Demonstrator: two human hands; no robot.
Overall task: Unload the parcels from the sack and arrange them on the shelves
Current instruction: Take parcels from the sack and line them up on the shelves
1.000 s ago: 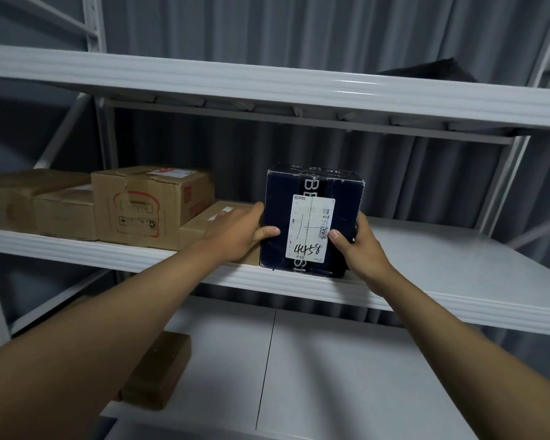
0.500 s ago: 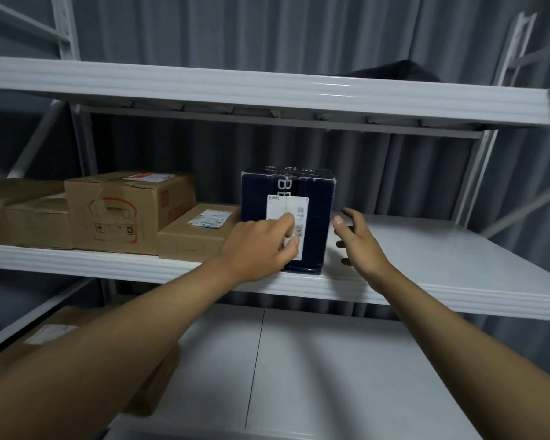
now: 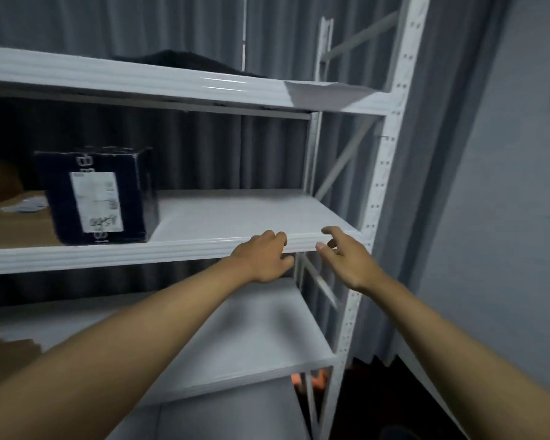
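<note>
The white metal rack carries three visible shelves. The middle shelf (image 3: 235,214) holds a dark blue parcel (image 3: 99,195) standing upright near the shelf's front edge, its white shipping label (image 3: 96,201) facing outward. The label print is blurred and not legible. Directly to the left of this parcel, and touching or just beside it, lies a flat brown cardboard box (image 3: 13,223), cut off by the frame's left edge. The right part of the middle shelf is bare white surface.

The top shelf (image 3: 172,87) holds a dark object (image 3: 178,60) toward its rear; its nature cannot be determined. On the lower shelf (image 3: 261,328), a brown shape (image 3: 4,347) shows at the far left, partly hidden.

The left hand (image 3: 264,258) is in front of the middle shelf's front lip, fingers loosely curled and holding nothing; whether they touch the lip cannot be determined. The right hand (image 3: 346,258) is just beside it to the right, fingers spread and relaxed, holding nothing. Both hands are well apart from the dark blue parcel. The sack is not in view.
</note>
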